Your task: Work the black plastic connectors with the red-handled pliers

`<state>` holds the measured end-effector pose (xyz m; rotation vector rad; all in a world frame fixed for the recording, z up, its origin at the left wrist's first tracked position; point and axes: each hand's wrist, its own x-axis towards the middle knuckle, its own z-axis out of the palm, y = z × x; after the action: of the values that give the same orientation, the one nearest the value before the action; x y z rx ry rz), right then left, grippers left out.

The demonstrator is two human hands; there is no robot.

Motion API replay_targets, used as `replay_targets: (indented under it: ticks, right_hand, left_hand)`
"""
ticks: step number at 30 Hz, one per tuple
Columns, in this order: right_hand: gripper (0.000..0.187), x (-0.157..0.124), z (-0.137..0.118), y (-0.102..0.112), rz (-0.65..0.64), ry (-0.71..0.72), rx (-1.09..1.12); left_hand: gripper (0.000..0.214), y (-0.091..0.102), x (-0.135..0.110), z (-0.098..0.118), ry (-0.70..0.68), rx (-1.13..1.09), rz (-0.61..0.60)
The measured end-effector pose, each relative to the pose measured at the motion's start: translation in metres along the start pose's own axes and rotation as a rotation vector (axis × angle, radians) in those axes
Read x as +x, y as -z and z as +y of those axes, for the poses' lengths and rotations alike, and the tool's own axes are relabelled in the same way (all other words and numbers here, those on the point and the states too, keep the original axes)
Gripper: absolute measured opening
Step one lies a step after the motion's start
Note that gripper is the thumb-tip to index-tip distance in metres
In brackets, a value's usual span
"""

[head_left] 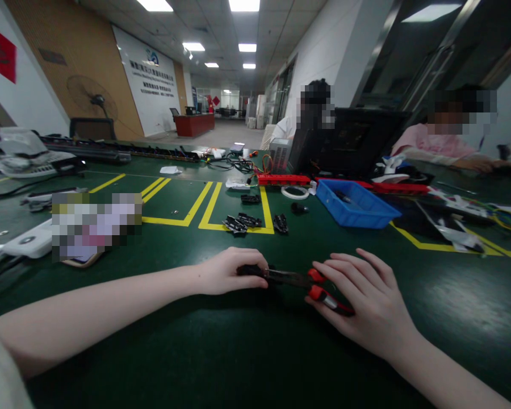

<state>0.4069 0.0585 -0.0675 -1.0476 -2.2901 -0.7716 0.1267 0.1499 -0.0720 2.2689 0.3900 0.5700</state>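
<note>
Apparently, in the head view, plier work on a small part was in hand: the left hand (234,271) had its fingers closed around a black piece (251,270) over the desk (153,352), while the right hand (368,301) — fingers loosely wrapping the spread handles — held pliers (292,277) against or beside it. Any next squeeze seemed to call for a firm left pinch.

pliers (296,279) | red/blk grips, spread, tip to L | blk part (250,270) | at pliers' tip, partly hidden
</note>
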Motion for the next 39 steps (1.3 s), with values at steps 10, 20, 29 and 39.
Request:
replay_targets:
  ticks: [10, 20, 29, 39]
  right_hand:
    - [0.028, 0.000, -0.001, -0.002, -0.030, -0.029, 0.043]
    - [0.026, -0.001, -0.003, -0.002, -0.061, -0.023, 0.056]
    - [0.030, -0.001, -0.004, -0.003, -0.103, -0.026, 0.074]
    - [0.026, 0.001, 0.006, 0.004, -0.102, 0.007, 0.136]
  left_hand:
    - [0.014, 0.000, 0.001, 0.002, -0.016, -0.016, 0.003]
    - [0.014, 0.000, 0.000, 0.000, -0.041, 0.024, -0.028]
    - [0.014, -0.001, 0.000, -0.004, -0.043, 0.050, -0.035]
    - [0.013, -0.002, 0.000, 0.000, -0.034, 0.028, -0.034]
